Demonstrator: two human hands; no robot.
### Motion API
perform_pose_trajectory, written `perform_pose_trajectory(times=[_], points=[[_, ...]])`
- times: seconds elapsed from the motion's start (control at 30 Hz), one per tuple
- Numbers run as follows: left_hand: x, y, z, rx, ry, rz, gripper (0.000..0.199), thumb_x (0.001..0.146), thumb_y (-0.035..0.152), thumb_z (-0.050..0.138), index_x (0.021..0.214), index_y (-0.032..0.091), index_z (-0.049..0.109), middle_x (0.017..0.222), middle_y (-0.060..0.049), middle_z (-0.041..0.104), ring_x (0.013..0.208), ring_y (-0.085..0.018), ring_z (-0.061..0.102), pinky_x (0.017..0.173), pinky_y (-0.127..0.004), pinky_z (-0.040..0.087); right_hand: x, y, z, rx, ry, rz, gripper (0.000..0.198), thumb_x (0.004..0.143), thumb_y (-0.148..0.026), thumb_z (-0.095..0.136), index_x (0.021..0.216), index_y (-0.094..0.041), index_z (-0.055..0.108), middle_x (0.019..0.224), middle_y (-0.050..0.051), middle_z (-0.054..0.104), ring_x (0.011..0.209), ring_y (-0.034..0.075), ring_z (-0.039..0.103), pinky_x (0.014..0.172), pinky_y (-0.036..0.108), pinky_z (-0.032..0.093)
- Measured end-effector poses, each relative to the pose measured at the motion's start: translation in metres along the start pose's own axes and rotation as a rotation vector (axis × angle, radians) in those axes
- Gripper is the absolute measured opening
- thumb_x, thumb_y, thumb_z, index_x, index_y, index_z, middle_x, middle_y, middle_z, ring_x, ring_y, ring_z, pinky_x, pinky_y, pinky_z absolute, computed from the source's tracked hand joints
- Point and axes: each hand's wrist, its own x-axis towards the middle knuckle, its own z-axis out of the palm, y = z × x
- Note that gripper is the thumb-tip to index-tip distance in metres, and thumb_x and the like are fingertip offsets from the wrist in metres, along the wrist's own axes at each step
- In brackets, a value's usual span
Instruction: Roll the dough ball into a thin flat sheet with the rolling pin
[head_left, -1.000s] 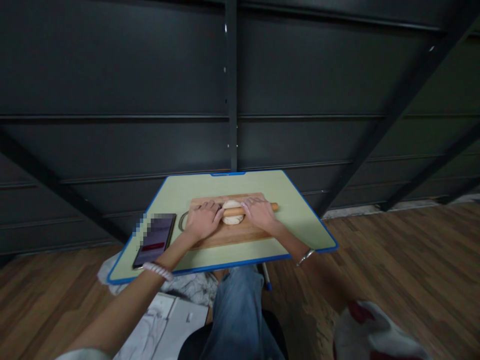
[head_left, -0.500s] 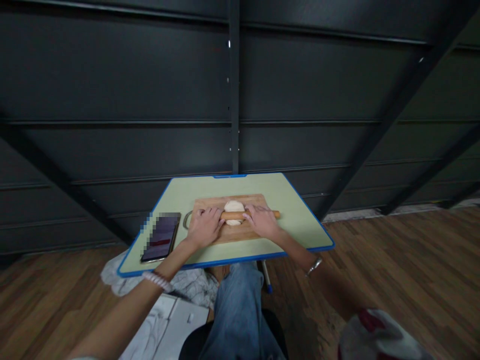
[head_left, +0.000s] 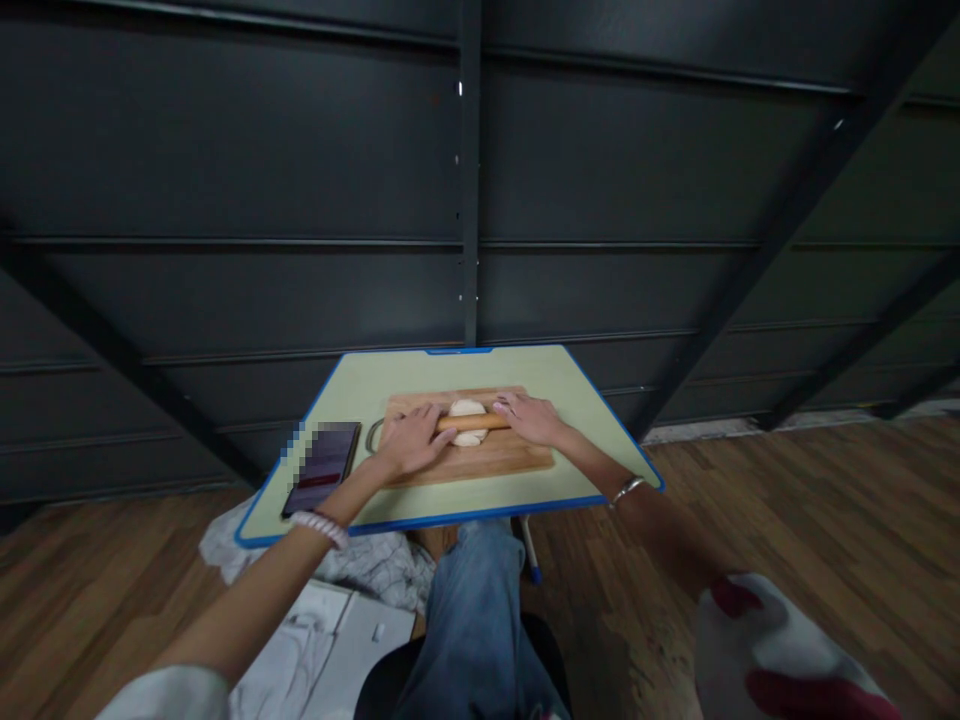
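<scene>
A wooden rolling pin (head_left: 472, 423) lies crosswise over a flattened lump of pale dough (head_left: 468, 408). Dough shows on both the far and near sides of the pin. My left hand (head_left: 414, 440) is closed over the pin's left end, thumb along the near side. On the right end rests my right hand (head_left: 527, 417), its fingers bent over the wood and hiding that tip. Beneath the dough is a wooden cutting board (head_left: 480, 462) with a metal handle (head_left: 373, 436) on its left side.
The board lies on a small pale-green table (head_left: 450, 368) with a blue rim. A phone (head_left: 324, 468), partly pixelated, is at the left. Crumpled cloth (head_left: 382, 570) and a white box (head_left: 360, 640) are below. A dark panelled wall (head_left: 337, 150) rises behind the table.
The rolling pin has shifted slightly away from me across the dough. My right hand has moved forward and outward, now covering the pin's right end, which stuck out before.
</scene>
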Motion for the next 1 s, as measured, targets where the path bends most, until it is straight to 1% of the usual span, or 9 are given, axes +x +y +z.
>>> perform_pose_trajectory(times=[0.13,0.27,0.4,0.47,0.6,0.67,0.73,0.83,1.0], points=[[0.018,-0.007,-0.008,-0.007,-0.116,-0.071,0.056,0.089,0.058,0.02,0.117,0.019,0.049,0.11,-0.01,0.064,0.098,-0.026,0.061,0.081,-0.038,0.042,0.018,0.007,0.001,0.017,-0.023,-0.091,0.043,0.099,-0.043,0.019,0.119,-0.023,0.052,0.126,0.006,0.055,0.115,0.02,0.049,0.09,0.033,0.04],[0.038,-0.018,-0.006,0.043,-0.123,-0.072,0.066,0.087,0.063,0.013,0.112,0.021,0.059,0.115,-0.011,0.064,0.105,-0.026,0.059,0.087,-0.037,0.041,0.036,0.017,0.007,-0.018,-0.084,-0.176,0.042,0.1,-0.035,0.018,0.117,-0.018,0.053,0.122,0.008,0.056,0.115,0.016,0.048,0.099,0.03,0.032],[0.056,-0.033,0.0,0.027,-0.18,-0.089,0.071,0.087,0.062,0.009,0.103,0.022,0.066,0.106,-0.009,0.068,0.1,-0.024,0.062,0.085,-0.033,0.043,0.055,0.028,0.016,0.003,-0.148,-0.149,0.042,0.1,-0.036,0.019,0.119,-0.018,0.052,0.126,0.008,0.053,0.119,0.016,0.045,0.101,0.03,0.03],[0.063,-0.039,0.003,0.03,-0.203,-0.118,0.072,0.088,0.06,0.008,0.101,0.021,0.067,0.102,-0.01,0.069,0.097,-0.023,0.063,0.082,-0.032,0.045,0.065,0.033,0.019,0.021,-0.162,-0.122,0.042,0.099,-0.037,0.02,0.12,-0.019,0.052,0.134,0.007,0.048,0.126,0.016,0.038,0.103,0.03,0.029],[0.075,-0.047,0.009,0.038,-0.237,-0.131,0.069,0.09,0.051,0.007,0.105,0.02,0.066,0.108,-0.011,0.068,0.102,-0.025,0.061,0.084,-0.034,0.044,0.078,0.037,0.018,0.041,-0.226,-0.05,0.044,0.097,-0.039,0.022,0.127,-0.022,0.049,0.147,0.006,0.032,0.136,0.021,0.023,0.109,0.039,0.022],[0.081,-0.049,0.012,0.021,-0.247,-0.122,0.067,0.09,0.05,0.008,0.106,0.019,0.066,0.11,-0.011,0.067,0.102,-0.025,0.061,0.084,-0.034,0.044,0.082,0.037,0.016,0.053,-0.255,-0.028,0.046,0.097,-0.041,0.022,0.128,-0.022,0.049,0.148,0.007,0.03,0.137,0.023,0.022,0.108,0.043,0.022],[0.088,-0.052,0.013,0.013,-0.249,-0.121,0.064,0.091,0.047,0.01,0.104,0.018,0.066,0.11,-0.012,0.067,0.101,-0.024,0.062,0.084,-0.033,0.044,0.085,0.037,0.015,0.062,-0.268,-0.012,0.047,0.097,-0.042,0.022,0.127,-0.02,0.051,0.147,0.008,0.031,0.135,0.025,0.024,0.107,0.044,0.025],[0.098,-0.055,0.015,0.022,-0.239,-0.137,0.06,0.091,0.043,0.013,0.101,0.016,0.066,0.11,-0.012,0.067,0.1,-0.022,0.062,0.084,-0.03,0.044,0.089,0.037,0.016,0.043,-0.262,-0.016,0.045,0.097,-0.038,0.023,0.12,-0.018,0.056,0.142,0.009,0.039,0.133,0.023,0.029,0.107,0.038,0.026],[0.113,-0.059,0.016,-0.021,-0.177,-0.135,0.062,0.092,0.046,0.012,0.098,0.014,0.065,0.108,-0.014,0.067,0.101,-0.022,0.061,0.087,-0.029,0.043,0.097,0.042,0.025,-0.059,-0.165,-0.042,0.035,0.096,-0.025,0.032,0.109,-0.014,0.062,0.129,0.01,0.053,0.128,0.02,0.034,0.105,0.032,0.026]])
